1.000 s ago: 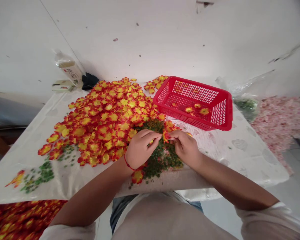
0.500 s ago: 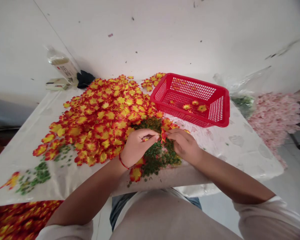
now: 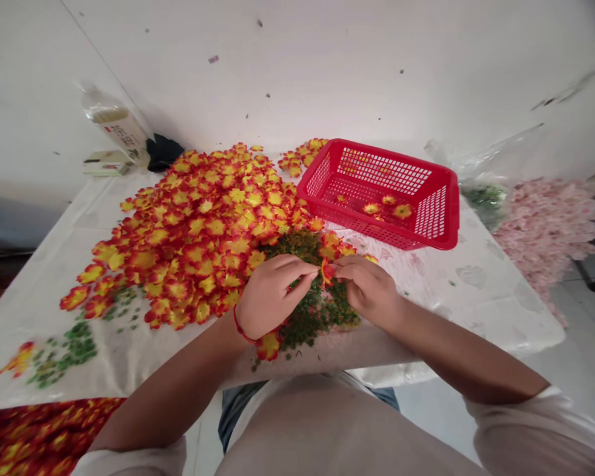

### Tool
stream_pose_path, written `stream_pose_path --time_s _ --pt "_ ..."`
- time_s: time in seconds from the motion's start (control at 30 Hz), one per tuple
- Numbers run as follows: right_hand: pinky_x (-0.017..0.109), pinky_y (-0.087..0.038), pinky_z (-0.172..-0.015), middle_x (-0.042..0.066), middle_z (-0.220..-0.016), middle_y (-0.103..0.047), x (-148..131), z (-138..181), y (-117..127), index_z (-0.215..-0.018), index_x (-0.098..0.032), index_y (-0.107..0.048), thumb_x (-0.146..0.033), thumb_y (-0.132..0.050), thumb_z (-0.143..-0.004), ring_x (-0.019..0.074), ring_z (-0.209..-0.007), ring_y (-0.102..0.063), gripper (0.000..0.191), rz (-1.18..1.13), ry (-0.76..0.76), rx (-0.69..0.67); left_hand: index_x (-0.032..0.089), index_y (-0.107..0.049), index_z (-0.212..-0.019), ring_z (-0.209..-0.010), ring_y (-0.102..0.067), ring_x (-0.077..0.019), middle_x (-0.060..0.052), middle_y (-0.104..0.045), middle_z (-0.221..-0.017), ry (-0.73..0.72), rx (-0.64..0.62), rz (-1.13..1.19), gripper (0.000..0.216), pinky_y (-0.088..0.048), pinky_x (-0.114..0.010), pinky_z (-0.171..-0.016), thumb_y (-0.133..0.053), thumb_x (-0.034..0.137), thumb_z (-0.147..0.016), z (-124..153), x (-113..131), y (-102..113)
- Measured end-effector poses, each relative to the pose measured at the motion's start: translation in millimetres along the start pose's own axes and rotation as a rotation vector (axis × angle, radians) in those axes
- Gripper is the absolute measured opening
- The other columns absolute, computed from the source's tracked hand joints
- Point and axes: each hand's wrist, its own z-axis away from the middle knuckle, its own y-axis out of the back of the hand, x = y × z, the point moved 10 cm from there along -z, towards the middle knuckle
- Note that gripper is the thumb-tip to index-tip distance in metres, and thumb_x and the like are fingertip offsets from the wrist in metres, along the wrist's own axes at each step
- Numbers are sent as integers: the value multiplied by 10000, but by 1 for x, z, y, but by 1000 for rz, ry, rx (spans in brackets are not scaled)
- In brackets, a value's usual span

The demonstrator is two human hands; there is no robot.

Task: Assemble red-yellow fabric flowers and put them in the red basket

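Note:
Between my two hands is a small red-and-yellow artificial flower (image 3: 326, 270), held over a pile of small green pieces (image 3: 310, 311). My left hand (image 3: 277, 291) pinches at the flower's left side, thumb and forefinger together; whatever tiny part lies between those tips is too small to tell. From the right, my right hand (image 3: 371, 287) grips the flower's petals with its fingertips, the other fingers curled. A large heap of matching loose flowers (image 3: 203, 231) spreads just beyond and left of my left hand.
A red plastic basket (image 3: 387, 233) with a few flowers inside stands at the back right. Pink artificial flowers (image 3: 550, 218) lie past the table's right edge. A bottle (image 3: 121, 129) and a small box (image 3: 106, 163) stand at the back left. Scattered green bits (image 3: 77, 347) lie at left.
The left hand's fingertips have shifted slightly right, closer to the flower. Both hands stay over the green pile, and the whole view has shifted a little.

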Motion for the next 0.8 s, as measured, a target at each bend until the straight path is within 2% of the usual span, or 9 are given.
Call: stream_pose_path --time_s 0.23,0.37,0.47,0.57,0.8 --pt "436 -792 -923 127 -1190 -885 -11 6 7 -1444 -248 -706 -51 -582 -1066 271 -1064 -880 443 124 160 39 207 -882 -933 -846 -806 -182 -39 -880 -930 455 -107 491 163 -645 -249 -764 -783 303 -1020 1 -34 -14" --pt "445 -798 -952 117 -1210 -884 -13 11 7 -1515 -266 -700 -107 -656 -1087 276 -1065 -883 459 164 217 50 203 -904 -906 -796 -792 -178 -47 -874 -877 571 -106 621 151 -647 -248 -734 -841 335 -945 4 -46 -21" --pt "461 -802 -933 122 -1204 -882 -11 13 5 -1551 -269 -680 -101 -658 -1084 286 -1056 -881 497 159 208 51 202 -909 -906 -740 -756 -170 -50 -863 -847 618 -102 614 175 -609 -241 -663 -886 375 -913 7 -53 -23" --pt "461 -803 -932 143 -1196 -879 -10 13 4 -1557 -232 -670 -70 -642 -1071 289 -1056 -879 513 156 179 53 202 -904 -900 -705 -721 -153 -47 -860 -852 592 -79 580 181 -566 -227 -615 -884 380 -920 7 -51 -20" --pt "458 -802 -967 110 -1199 -899 -10 11 6 -1484 -301 -709 -50 -617 -1041 280 -1063 -904 517 105 110 70 197 -878 -897 -720 -736 -154 -34 -853 -850 495 0 519 137 -608 -234 -660 -844 317 -953 5 -39 -16"
